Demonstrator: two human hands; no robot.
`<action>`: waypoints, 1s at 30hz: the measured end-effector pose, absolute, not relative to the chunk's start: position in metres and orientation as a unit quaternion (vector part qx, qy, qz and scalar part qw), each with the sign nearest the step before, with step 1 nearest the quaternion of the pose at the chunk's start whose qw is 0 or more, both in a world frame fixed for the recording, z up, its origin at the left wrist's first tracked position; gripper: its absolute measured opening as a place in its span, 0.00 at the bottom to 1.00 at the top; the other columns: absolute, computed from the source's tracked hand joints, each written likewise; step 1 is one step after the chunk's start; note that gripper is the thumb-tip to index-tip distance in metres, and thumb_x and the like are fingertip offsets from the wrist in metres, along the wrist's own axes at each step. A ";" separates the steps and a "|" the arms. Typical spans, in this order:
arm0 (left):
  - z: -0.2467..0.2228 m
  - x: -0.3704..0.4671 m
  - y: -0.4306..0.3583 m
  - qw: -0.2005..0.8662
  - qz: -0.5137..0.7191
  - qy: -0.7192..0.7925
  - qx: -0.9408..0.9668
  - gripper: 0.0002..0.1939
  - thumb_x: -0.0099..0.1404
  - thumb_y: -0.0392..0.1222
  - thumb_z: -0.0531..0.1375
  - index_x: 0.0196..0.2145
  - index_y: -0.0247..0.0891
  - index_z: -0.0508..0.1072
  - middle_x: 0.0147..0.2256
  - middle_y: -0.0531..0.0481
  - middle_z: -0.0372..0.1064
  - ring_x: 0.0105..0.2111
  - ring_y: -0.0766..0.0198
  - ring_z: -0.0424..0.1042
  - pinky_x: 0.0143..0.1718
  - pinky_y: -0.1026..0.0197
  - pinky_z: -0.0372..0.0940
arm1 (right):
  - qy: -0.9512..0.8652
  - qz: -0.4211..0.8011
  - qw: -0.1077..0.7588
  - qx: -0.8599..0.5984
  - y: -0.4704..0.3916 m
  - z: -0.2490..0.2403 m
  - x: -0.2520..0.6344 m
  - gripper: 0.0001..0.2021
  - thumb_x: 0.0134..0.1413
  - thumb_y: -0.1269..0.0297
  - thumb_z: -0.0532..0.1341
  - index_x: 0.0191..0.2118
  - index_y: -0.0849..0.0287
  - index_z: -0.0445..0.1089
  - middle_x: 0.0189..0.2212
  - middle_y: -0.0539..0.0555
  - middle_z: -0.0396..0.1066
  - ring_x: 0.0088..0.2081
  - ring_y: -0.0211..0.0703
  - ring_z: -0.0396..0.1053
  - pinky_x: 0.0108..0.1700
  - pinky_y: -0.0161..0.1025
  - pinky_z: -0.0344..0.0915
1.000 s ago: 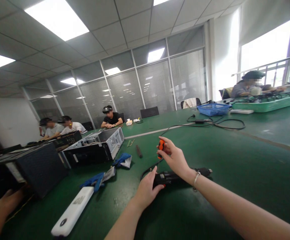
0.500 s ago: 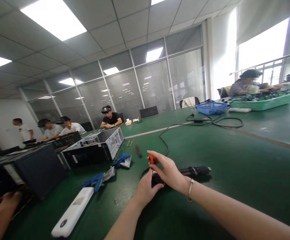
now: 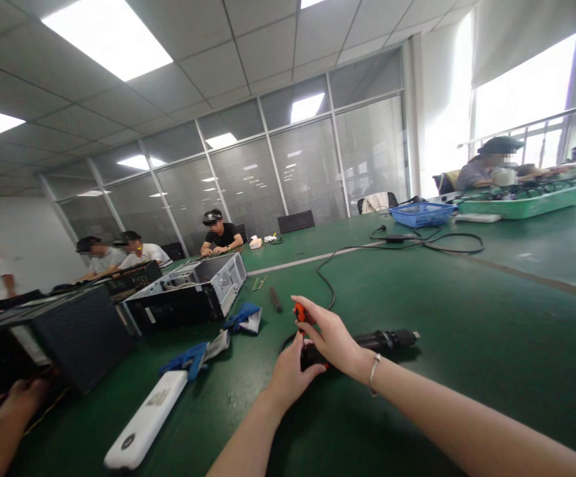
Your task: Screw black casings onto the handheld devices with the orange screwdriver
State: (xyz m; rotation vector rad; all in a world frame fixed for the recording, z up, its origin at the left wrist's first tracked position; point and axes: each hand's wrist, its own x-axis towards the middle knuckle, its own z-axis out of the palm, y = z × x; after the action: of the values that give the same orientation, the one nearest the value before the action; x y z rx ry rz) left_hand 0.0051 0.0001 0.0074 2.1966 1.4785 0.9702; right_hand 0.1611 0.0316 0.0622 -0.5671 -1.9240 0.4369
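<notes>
On the green table (image 3: 447, 318) lies a black power screwdriver (image 3: 387, 340), its tip toward the right and its cable at the rear end. My left hand (image 3: 288, 368) is wrapped round the rear end of this tool. Above it, my right hand (image 3: 330, 334) pinches the orange handle of a small screwdriver (image 3: 300, 313), held upright. The small screwdriver's shaft points down at the tool's rear end; its tip is hidden by my fingers.
A white power bank (image 3: 146, 421) and blue-grey gloves (image 3: 193, 356) lie to the left. Behind them stand an open computer case (image 3: 183, 298) and a dark case (image 3: 82, 331). Another person's hands (image 3: 17, 404) work at far left. Blue (image 3: 422, 214) and green baskets (image 3: 541, 203) stand at back right.
My right hand and the orange handle have shifted very slightly up and left. My left hand keeps its place. A standing person in the background has moved left.
</notes>
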 end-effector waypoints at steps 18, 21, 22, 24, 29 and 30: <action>0.004 0.003 0.005 0.136 0.343 0.518 0.772 0.24 0.58 0.44 0.66 0.50 0.36 0.68 0.46 0.41 0.73 0.46 0.48 0.72 0.47 0.50 0.66 | -0.818 0.175 0.461 -0.295 0.027 0.075 0.146 0.29 0.52 0.76 0.59 0.58 0.48 0.59 0.42 0.53 0.66 0.42 0.45 0.68 0.47 0.41 0.66; 0.003 0.003 0.005 0.140 0.342 0.514 0.774 0.23 0.58 0.44 0.66 0.49 0.36 0.68 0.46 0.41 0.73 0.44 0.50 0.73 0.46 0.51 0.67 | -0.814 0.227 0.469 -0.257 0.028 0.074 0.147 0.30 0.52 0.80 0.55 0.59 0.48 0.58 0.42 0.51 0.68 0.43 0.42 0.68 0.48 0.39 0.65; 0.003 0.002 0.005 0.143 0.342 0.513 0.774 0.23 0.58 0.45 0.66 0.49 0.36 0.68 0.46 0.41 0.73 0.44 0.50 0.73 0.46 0.52 0.67 | -0.812 0.249 0.469 -0.244 0.029 0.074 0.146 0.31 0.52 0.81 0.54 0.60 0.48 0.56 0.43 0.51 0.68 0.44 0.41 0.68 0.49 0.39 0.65; 0.002 0.001 0.006 0.149 0.348 0.508 0.774 0.25 0.57 0.45 0.67 0.50 0.36 0.67 0.47 0.41 0.73 0.46 0.49 0.72 0.46 0.52 0.67 | -0.803 0.275 0.473 -0.236 0.028 0.074 0.145 0.32 0.52 0.82 0.53 0.61 0.48 0.55 0.44 0.51 0.68 0.44 0.40 0.67 0.49 0.38 0.64; 0.004 0.002 0.004 0.153 0.351 0.506 0.773 0.23 0.57 0.46 0.67 0.48 0.36 0.68 0.46 0.41 0.73 0.46 0.49 0.72 0.47 0.52 0.66 | -0.791 0.238 0.494 -0.271 0.030 0.073 0.145 0.28 0.51 0.77 0.59 0.58 0.49 0.61 0.42 0.52 0.65 0.42 0.41 0.65 0.47 0.39 0.64; 0.005 0.003 0.003 0.153 0.350 0.507 0.772 0.23 0.57 0.46 0.67 0.48 0.36 0.69 0.46 0.41 0.73 0.45 0.49 0.72 0.46 0.52 0.66 | -0.794 0.234 0.492 -0.271 0.031 0.073 0.145 0.27 0.52 0.76 0.59 0.57 0.49 0.62 0.41 0.52 0.65 0.41 0.41 0.65 0.46 0.39 0.64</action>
State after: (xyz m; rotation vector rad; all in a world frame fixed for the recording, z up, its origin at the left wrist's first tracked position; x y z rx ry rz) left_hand 0.0026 0.0030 0.0053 2.2156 1.4556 1.0038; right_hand 0.1446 0.0311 0.0727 -0.6572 -1.9264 0.5690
